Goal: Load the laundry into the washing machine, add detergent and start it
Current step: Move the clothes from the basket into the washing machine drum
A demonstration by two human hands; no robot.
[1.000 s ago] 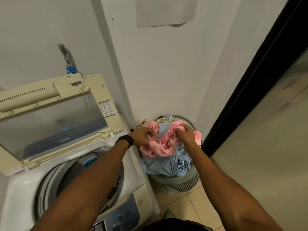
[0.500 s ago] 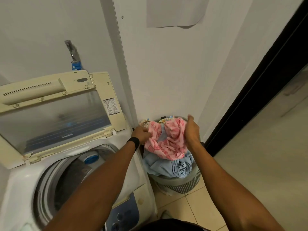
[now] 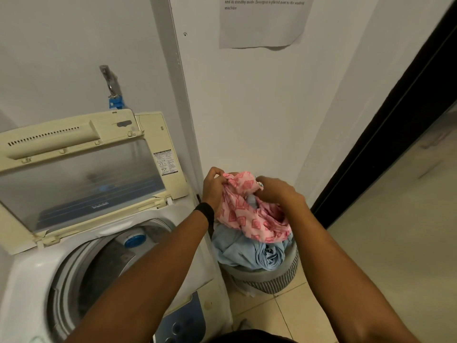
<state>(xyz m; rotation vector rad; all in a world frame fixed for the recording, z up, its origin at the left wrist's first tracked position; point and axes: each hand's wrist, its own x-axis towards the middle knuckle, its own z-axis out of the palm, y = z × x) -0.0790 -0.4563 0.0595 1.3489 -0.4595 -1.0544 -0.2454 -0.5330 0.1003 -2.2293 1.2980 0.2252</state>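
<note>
A top-loading washing machine (image 3: 32, 273) stands at the left with its lid (image 3: 81, 174) raised and its drum (image 3: 106, 271) open. To its right, on the floor, a grey striped laundry basket (image 3: 269, 278) holds a light blue garment (image 3: 244, 251). Above the basket hangs a pink patterned cloth (image 3: 249, 216). My left hand (image 3: 214, 188) grips its upper left edge. My right hand (image 3: 279, 191) grips it from the right, fingers curled into the fabric.
A white wall with a taped paper notice (image 3: 262, 21) is behind the basket. A tap with a blue fitting (image 3: 112, 90) sits above the machine. A dark door frame (image 3: 385, 125) runs along the right. The machine's blue control panel (image 3: 183, 320) is at the bottom.
Both hands have lifted the pink cloth higher out of the basket, bunching it between them. The view has shifted slightly, showing more of the notice.
</note>
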